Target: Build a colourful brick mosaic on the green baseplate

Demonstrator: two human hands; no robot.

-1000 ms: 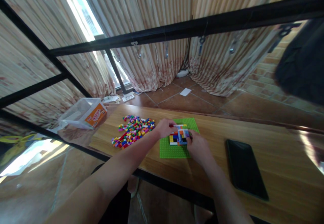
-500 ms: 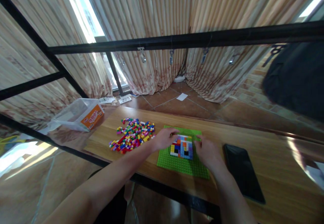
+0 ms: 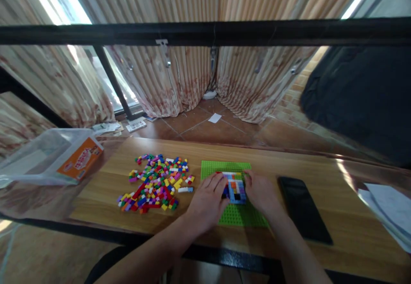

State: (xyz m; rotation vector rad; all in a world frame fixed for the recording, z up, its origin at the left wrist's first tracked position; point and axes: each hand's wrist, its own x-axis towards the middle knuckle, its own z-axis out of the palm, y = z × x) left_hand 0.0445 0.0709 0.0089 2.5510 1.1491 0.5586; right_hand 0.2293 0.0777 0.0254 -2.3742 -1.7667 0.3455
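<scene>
A green studded baseplate (image 3: 244,220) lies on the wooden table, bearing a low patch of multicoloured building bricks (image 3: 236,185). My left hand (image 3: 207,198) rests over the left part of this patch. Its fingers are stretched out and its thumb is apart from them, at the patch's near side. It covers the yellow and white bricks there. Against the patch's right edge are the fingers of my right hand (image 3: 258,190), lightly bent. I see no loose brick in either hand; the undersides of the fingers are hidden.
Loose bricks (image 3: 157,185) lie in a heap on the left of the table (image 3: 105,198). A black phone (image 3: 305,209) lies right of the baseplate. Beyond are a clear plastic box (image 3: 48,158), papers (image 3: 390,207) and a black metal bar (image 3: 192,34).
My left hand has come down and nearer, from the patch's far left corner onto its left part. My right hand stays by the right edge. The view has turned and levelled.
</scene>
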